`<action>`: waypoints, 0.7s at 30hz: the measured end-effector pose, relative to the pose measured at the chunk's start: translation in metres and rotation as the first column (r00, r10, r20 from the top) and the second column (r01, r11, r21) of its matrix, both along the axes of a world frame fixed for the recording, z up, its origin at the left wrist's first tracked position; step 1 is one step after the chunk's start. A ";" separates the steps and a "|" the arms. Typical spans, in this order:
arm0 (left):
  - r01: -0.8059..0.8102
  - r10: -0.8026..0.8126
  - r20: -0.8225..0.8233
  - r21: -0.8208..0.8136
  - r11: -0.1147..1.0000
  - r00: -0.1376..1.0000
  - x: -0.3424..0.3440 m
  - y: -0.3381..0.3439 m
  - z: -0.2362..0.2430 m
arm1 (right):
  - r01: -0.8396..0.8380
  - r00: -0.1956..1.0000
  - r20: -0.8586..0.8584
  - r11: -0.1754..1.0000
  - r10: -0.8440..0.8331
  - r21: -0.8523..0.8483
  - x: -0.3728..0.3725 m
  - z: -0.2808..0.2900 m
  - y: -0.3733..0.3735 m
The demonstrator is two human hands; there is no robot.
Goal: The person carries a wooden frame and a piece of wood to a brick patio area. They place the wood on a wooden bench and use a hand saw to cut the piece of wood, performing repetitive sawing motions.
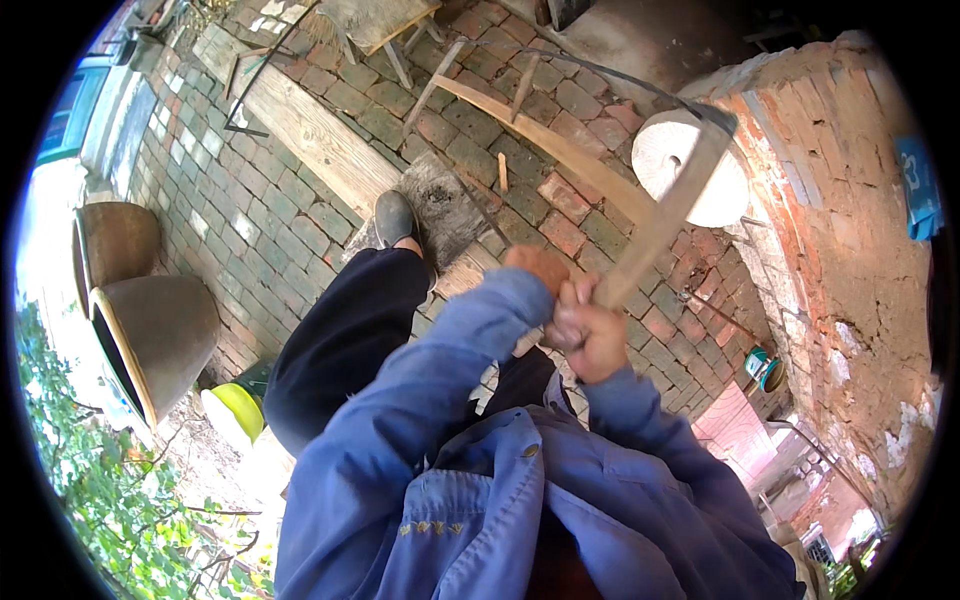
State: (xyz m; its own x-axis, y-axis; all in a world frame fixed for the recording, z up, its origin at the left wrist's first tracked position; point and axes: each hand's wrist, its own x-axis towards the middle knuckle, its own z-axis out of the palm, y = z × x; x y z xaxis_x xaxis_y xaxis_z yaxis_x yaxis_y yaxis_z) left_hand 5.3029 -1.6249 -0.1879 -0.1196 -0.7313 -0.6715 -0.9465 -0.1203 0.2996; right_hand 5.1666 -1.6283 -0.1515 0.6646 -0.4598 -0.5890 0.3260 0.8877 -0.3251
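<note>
A wooden frame saw (565, 150) stretches across the upper middle of the head view, with a dark cord along its far side. My right hand (595, 340) is closed around the near end of its side arm. Just left of it, my left hand (538, 266) is closed too, at the same end of the saw. The thin dark blade runs from the hands toward a weathered grey board (447, 205). A long pale plank (325, 150) lies under that board. My dark shoe (397, 220) presses on the wood there. Where the blade meets the wood is hard to make out.
Brick paving (240, 180) surrounds me. A wooden stool (385, 20) stands at the far side. Right of the saw are a round white stone (690, 168), a rough wall (830, 210) and a small green can (764, 368). Large brown pots (165, 335) and a yellow-green basin (232, 412) stand left.
</note>
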 end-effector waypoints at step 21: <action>-0.197 0.175 -0.133 -0.179 0.964 0.976 -0.040 0.028 0.065 | -0.040 0.999 0.010 0.995 0.041 -0.095 -0.028 0.088 0.008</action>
State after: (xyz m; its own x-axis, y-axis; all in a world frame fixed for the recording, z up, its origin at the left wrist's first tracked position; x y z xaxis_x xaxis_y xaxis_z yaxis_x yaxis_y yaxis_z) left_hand 5.2625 -1.5969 -0.1226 -0.0372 -0.8608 -0.5076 -0.8706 -0.2214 0.4394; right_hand 5.1389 -1.6206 -0.0636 0.6906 -0.4861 -0.5356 0.2952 0.8654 -0.4049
